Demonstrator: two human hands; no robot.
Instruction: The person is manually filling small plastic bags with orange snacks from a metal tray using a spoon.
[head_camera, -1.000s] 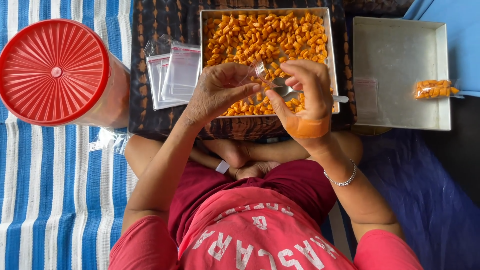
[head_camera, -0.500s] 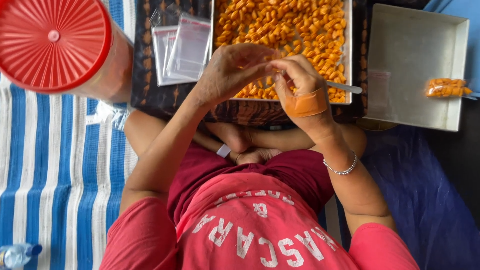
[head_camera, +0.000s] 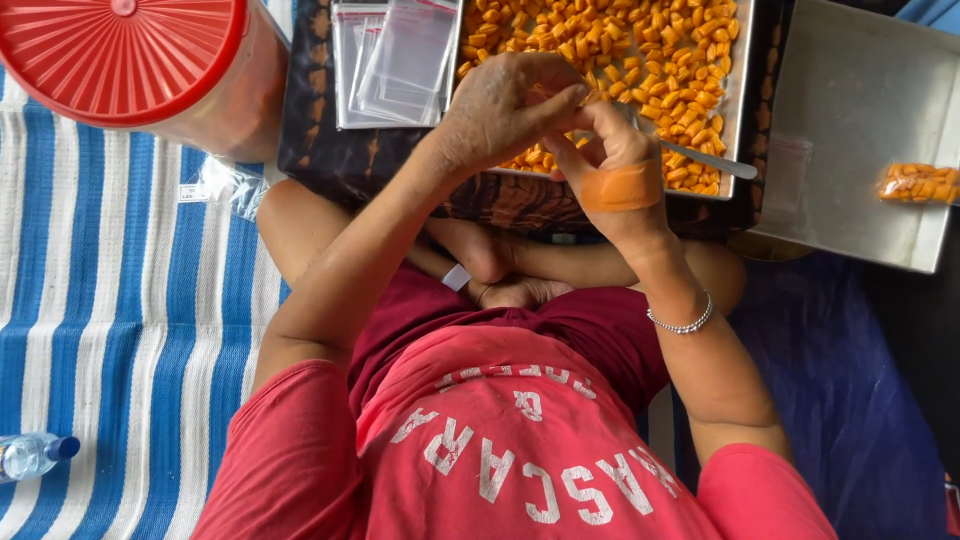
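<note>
My left hand (head_camera: 500, 110) and my right hand (head_camera: 610, 150) meet fingertip to fingertip above the near edge of a metal tray (head_camera: 742, 120) filled with small orange snack pieces (head_camera: 620, 40). They pinch a small clear plastic bag between them; my fingers hide most of it. An orange bandage (head_camera: 622, 187) wraps the heel of my right hand, and a silver bracelet (head_camera: 680, 323) circles that wrist. A metal spoon (head_camera: 705, 158) lies in the tray just right of my right hand.
A stack of empty clear bags (head_camera: 395, 60) lies left of the tray. A red-lidded tub (head_camera: 120, 50) stands far left on a blue-and-white striped mat (head_camera: 110, 330). A second metal tray (head_camera: 850, 120) at right holds one filled bag (head_camera: 915, 183). A bottle (head_camera: 35, 455) lies lower left.
My hands have drawn together, and my left fingers now close over the clear bag at my right fingertips. The view has tilted down towards my lap.
</note>
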